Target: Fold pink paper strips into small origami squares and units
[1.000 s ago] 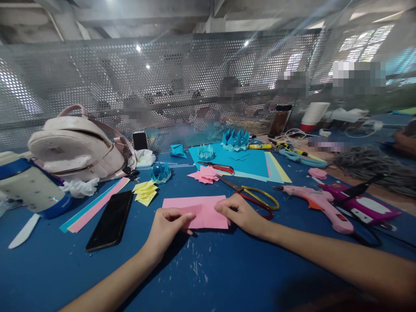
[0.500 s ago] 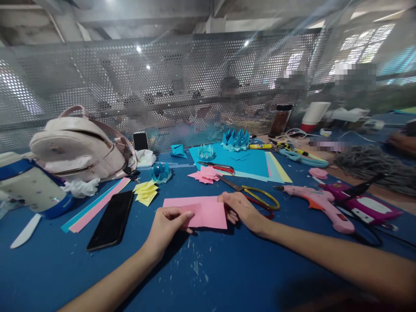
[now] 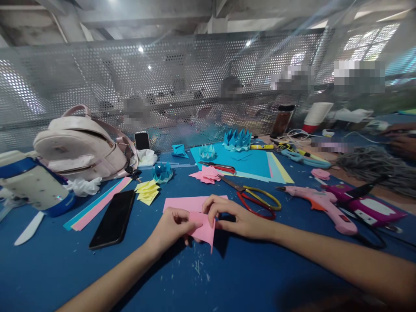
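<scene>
Pink paper (image 3: 195,212) flat on blue table (image 3: 227,277), near edge folded up. Left hand (image 3: 172,225) fingers pinched shut on fold corner. Right hand (image 3: 237,219) fingers curled, gripping same fold from other side. Scissors (image 3: 256,197) just beside right hand. Black phone (image 3: 113,219) left of paper. Pink glue gun (image 3: 320,203) further right.

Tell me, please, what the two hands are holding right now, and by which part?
Both hands, left and right, pinch the pink paper sheet at its folded right end.
</scene>
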The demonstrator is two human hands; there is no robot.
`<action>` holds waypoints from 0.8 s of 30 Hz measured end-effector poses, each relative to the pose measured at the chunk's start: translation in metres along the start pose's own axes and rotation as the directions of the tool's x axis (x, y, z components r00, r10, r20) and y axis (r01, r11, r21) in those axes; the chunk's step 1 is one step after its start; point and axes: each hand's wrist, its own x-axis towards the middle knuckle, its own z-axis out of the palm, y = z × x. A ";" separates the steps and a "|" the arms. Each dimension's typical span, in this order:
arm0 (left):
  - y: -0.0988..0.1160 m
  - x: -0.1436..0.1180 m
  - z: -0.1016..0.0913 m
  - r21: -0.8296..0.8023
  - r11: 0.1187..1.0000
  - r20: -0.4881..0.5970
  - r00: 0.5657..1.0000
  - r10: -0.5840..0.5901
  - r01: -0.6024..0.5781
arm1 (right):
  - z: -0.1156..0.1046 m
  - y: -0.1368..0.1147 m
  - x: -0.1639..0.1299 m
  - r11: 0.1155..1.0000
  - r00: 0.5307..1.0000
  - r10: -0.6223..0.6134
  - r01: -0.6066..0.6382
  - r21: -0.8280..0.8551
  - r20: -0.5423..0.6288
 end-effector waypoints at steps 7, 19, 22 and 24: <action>-0.004 -0.002 0.014 0.060 0.997 -0.085 0.995 0.050 -0.045 | 0.005 0.009 0.001 0.991 0.998 0.032 -0.039 -0.127 -0.054; -0.004 -0.007 0.016 0.081 0.993 -0.020 0.996 0.091 -0.089 | 0.009 0.008 -0.001 0.962 0.967 0.134 -0.180 -0.207 -0.218; -0.004 -0.008 0.012 0.082 0.991 0.035 0.994 0.106 -0.109 | 0.008 0.009 -0.001 0.967 0.955 0.153 -0.197 -0.162 -0.253; -0.004 -0.007 0.012 0.086 0.990 0.062 0.992 0.109 -0.114 | 0.008 0.009 -0.001 0.970 0.952 0.149 -0.193 -0.147 -0.267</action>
